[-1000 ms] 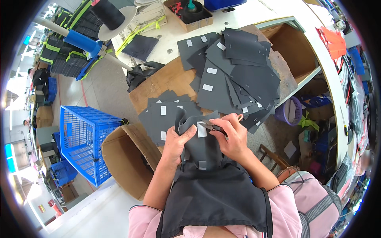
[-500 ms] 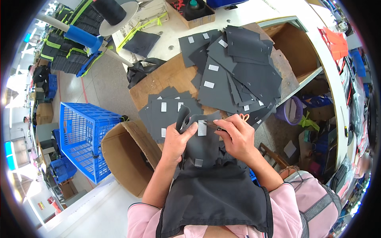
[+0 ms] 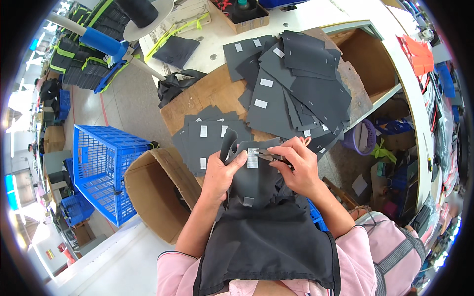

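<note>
Trimming step, by the look of it: left hand (image 3: 223, 173) pinches the dark fabric piece (image 3: 256, 172) held over the lap, right hand (image 3: 297, 165) closed on thread snips (image 3: 269, 157) at its white label (image 3: 253, 158); next cut needs blades kept off the fabric.

This is a garment workshop, a sewing or cutting floor. Stacks of cut dark grey fabric pieces (image 3: 296, 84) with small white labels cover a worn wooden worktable (image 3: 207, 96). A blue plastic crate (image 3: 101, 172) and an open cardboard box (image 3: 158, 190) stand on the concrete floor beside it, and bundles of black and neon-yellow garments (image 3: 84, 59) pile up further off.
</note>
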Available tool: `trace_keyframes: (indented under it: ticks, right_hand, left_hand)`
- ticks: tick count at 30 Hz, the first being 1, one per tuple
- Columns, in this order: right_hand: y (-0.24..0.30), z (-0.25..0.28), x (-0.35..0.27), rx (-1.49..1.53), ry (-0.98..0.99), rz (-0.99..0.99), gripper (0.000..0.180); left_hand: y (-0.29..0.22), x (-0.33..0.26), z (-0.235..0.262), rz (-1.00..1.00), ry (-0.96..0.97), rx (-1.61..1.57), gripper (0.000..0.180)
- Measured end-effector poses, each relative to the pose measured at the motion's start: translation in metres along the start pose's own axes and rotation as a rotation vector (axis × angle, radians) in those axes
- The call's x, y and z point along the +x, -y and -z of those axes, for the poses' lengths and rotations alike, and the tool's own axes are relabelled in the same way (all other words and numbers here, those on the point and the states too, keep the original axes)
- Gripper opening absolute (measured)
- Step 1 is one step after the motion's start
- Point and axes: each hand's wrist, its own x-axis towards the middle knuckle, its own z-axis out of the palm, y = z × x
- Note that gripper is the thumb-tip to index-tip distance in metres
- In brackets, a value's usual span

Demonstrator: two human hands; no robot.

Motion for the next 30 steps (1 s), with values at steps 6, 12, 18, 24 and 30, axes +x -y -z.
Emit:
trace_keyframes:
  ticks: [6,12,18,24,30]
  right_hand:
    - [-0.002,-0.001,0.005,-0.041,-0.009,0.079,0.035]
    - [-0.004,-0.003,-0.003,-0.024,-0.101,0.089,0.033]
    - [-0.004,-0.014,-0.003,-0.041,-0.099,-0.037,0.03]
    - [-0.063,-0.015,-0.028,-0.007,-0.156,-0.512,0.03]
    - [-0.076,-0.041,-0.021,-0.461,0.132,-0.451,0.044]
  left_hand:
    - [-0.003,-0.001,0.0,0.025,0.036,0.004,0.021]
    - [-0.004,-0.001,0.0,0.016,0.02,0.004,0.02]
    - [0.005,0.009,0.006,0.019,0.042,0.039,0.026]
    - [0.025,0.054,0.072,-0.046,-0.233,0.011,0.053]
    - [0.074,0.083,0.099,-0.191,-0.576,0.701,0.091]
